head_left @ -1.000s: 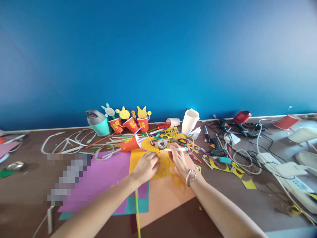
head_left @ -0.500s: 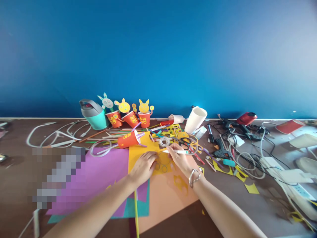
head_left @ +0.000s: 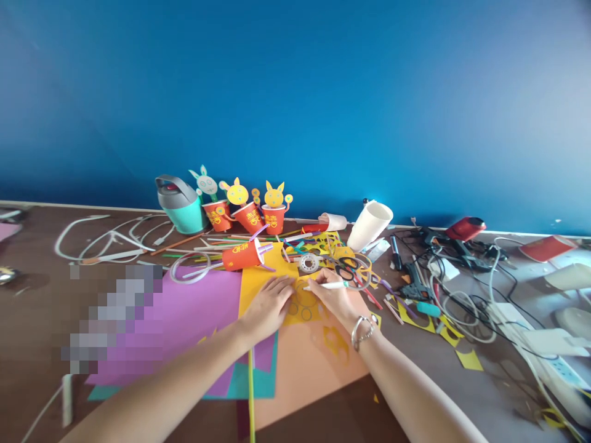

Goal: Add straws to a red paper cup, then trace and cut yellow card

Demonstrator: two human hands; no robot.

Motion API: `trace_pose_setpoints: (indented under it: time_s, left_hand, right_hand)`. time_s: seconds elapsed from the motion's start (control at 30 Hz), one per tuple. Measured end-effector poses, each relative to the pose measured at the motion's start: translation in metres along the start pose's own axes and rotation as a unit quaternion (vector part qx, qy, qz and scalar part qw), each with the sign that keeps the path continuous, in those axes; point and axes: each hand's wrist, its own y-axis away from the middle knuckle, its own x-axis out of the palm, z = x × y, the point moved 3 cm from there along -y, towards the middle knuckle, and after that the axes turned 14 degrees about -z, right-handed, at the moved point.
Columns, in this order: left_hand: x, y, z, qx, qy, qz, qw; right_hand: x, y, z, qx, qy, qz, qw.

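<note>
My left hand (head_left: 269,304) lies flat, fingers stretched, pressing on a yellow paper sheet (head_left: 258,282) on the table. My right hand (head_left: 336,298), a bracelet at its wrist, grips a white pen (head_left: 329,285) whose tip touches the yellow sheet beside drawn circles (head_left: 302,306). A roll of tape (head_left: 308,263) and scissors (head_left: 344,269) lie just beyond the pen. An orange sheet (head_left: 309,363) and a purple sheet (head_left: 184,320) lie under and beside the yellow one.
Red paper cups with animal faces (head_left: 252,212) and a teal jug (head_left: 180,206) stand by the blue wall. A tipped red cup (head_left: 242,256), straws, a white cup (head_left: 369,224), a glue gun (head_left: 413,274), cables and a power strip (head_left: 554,357) crowd the right side.
The camera tilted and shifted a little. My right hand has brought the pen down and left onto the yellow sheet. My left hand stays pressed on the paper.
</note>
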Motion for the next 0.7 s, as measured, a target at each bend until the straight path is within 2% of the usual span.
trace_pose_setpoints:
  time_s: [0.17,0.7]
  left_hand:
    - [-0.002,-0.001,-0.001,-0.002,0.002,-0.001,1.000]
    - [-0.002,-0.001,-0.001,0.009,-0.015,0.001,1.000]
  right_hand:
    - [0.002,-0.001,-0.004,0.038,-0.003,0.006,0.999]
    - [0.004,-0.001,0.004,0.027,0.020,0.000,0.999]
